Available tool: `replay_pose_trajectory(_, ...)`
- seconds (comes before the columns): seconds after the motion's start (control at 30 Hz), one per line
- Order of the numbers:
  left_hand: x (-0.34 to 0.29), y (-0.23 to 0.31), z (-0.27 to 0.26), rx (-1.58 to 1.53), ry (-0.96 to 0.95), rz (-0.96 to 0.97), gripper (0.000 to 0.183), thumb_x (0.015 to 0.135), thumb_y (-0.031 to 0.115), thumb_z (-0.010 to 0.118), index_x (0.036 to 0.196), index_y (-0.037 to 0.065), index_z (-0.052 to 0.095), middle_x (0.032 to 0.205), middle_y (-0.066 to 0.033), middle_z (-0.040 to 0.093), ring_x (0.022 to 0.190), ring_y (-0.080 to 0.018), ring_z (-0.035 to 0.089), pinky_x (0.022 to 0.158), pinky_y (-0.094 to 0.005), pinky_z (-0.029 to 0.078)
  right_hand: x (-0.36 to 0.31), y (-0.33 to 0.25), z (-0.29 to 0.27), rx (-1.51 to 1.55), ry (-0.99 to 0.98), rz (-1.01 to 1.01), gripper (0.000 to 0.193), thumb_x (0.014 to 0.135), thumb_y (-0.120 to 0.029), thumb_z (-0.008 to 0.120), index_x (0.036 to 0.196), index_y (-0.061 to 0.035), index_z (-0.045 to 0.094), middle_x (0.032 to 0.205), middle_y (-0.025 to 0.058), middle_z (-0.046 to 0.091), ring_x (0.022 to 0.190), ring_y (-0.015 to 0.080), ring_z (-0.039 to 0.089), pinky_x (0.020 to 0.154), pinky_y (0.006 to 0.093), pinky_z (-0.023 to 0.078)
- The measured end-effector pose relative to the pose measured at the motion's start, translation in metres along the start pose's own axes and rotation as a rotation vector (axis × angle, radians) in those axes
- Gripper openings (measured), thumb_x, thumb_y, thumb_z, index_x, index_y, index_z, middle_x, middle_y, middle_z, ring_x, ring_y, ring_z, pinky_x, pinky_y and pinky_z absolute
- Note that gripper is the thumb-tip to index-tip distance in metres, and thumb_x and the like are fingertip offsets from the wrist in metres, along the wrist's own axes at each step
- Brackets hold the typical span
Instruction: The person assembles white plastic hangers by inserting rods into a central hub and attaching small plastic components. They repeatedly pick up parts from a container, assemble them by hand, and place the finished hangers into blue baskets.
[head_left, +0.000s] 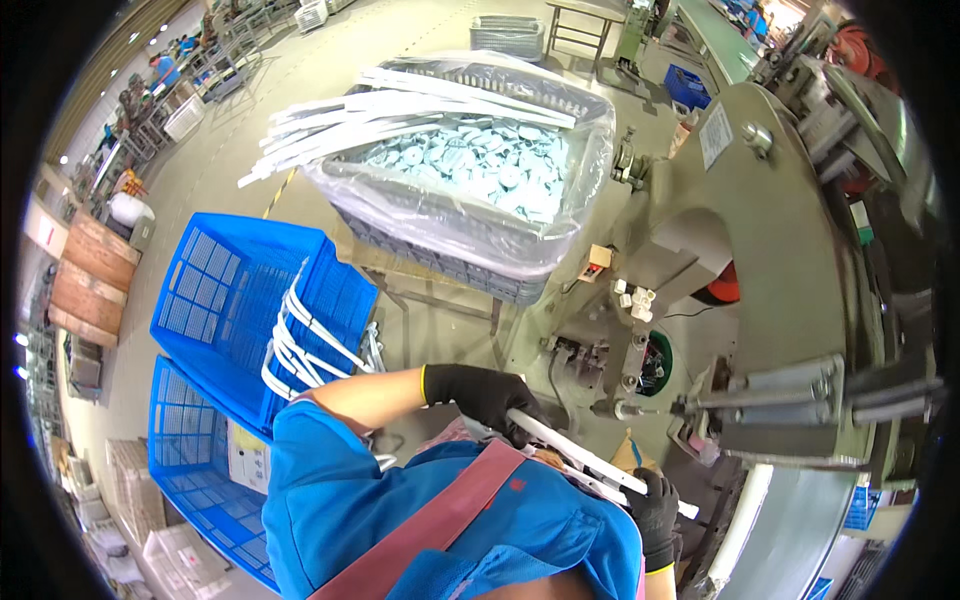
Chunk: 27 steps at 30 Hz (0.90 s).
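Observation:
Both my hands wear black gloves with yellow cuffs. In front of my body a white tube (580,452) slants down to the right. My left hand (485,393) closes around its upper end. Near the lower end my right hand (655,515) is closed on it, with a short white end sticking out past the fingers. A second white piece (600,487) lies just under the tube, close to my chest; its far part is hidden by my right hand. Left of me, several bent white tubes (305,335) lean over the edge of a blue crate (340,280).
A big plastic-lined crate (450,240) ahead holds small pale parts (480,160), with long white strips (370,115) across it. A large grey-green machine (780,200) stands at right, small white blocks (635,300) beside it. Another blue crate (200,480) sits at lower left.

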<state>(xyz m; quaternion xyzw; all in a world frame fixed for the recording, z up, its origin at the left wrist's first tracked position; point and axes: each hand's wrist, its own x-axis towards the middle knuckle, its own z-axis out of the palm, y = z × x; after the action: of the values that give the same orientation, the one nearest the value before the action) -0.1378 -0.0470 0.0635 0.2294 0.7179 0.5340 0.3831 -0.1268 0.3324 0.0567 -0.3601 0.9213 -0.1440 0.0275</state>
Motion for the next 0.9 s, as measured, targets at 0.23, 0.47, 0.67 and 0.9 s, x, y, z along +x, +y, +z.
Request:
replay_pose_trajectory(0.23,-0.018,-0.037,-0.244,0.564,0.996,0.015,0.019,0.085,0.024,0.062,0.088,0.005,0.064,0.077,-0.012,0.065,0.071,-0.0271,0.063,0.067,-0.0358,0.049,0.049,-0.045,0.007,-0.057,-0.017,0.137,0.015,0.075,-0.02,0.069,0.086,-0.0135,0.062,0.084,0.0049,0.057,0.071,0.0265,0.058,0.055,0.041,0.045)
replay_pose_trajectory(0.47,0.016,-0.159,-0.364,0.989,0.621,-0.475,0.036,0.073,0.035,0.067,0.097,0.008,0.065,0.097,-0.0178,0.067,0.095,-0.0337,0.062,0.083,-0.0415,0.048,0.055,-0.064,0.012,-0.099,-0.03,0.251,0.022,0.073,-0.022,0.071,0.083,-0.0097,0.056,0.077,0.007,0.056,0.068,0.0298,0.059,0.053,0.0422,0.046)
replay_pose_trajectory(0.67,0.015,-0.127,-0.378,0.514,0.708,-0.381,0.028,0.073,0.035,0.067,0.083,0.01,0.07,0.09,-0.0163,0.068,0.085,-0.0314,0.065,0.078,-0.0399,0.05,0.064,-0.081,0.015,0.035,-0.018,0.528,0.024,0.072,-0.025,0.075,0.085,-0.0113,0.059,0.074,0.0087,0.059,0.066,0.0314,0.06,0.054,0.043,0.046)
replay_pose_trajectory(0.9,0.04,-0.109,-0.403,0.868,1.158,-0.238,0.025,0.085,0.031,0.054,0.1,0.016,0.068,0.101,-0.0115,0.067,0.095,-0.032,0.063,0.083,-0.0432,0.048,0.069,-0.079,0.02,0.052,-0.004,0.536,0.027,0.071,-0.026,0.076,0.087,-0.0116,0.06,0.071,0.0092,0.059,0.064,0.0319,0.06,0.055,0.0428,0.046)
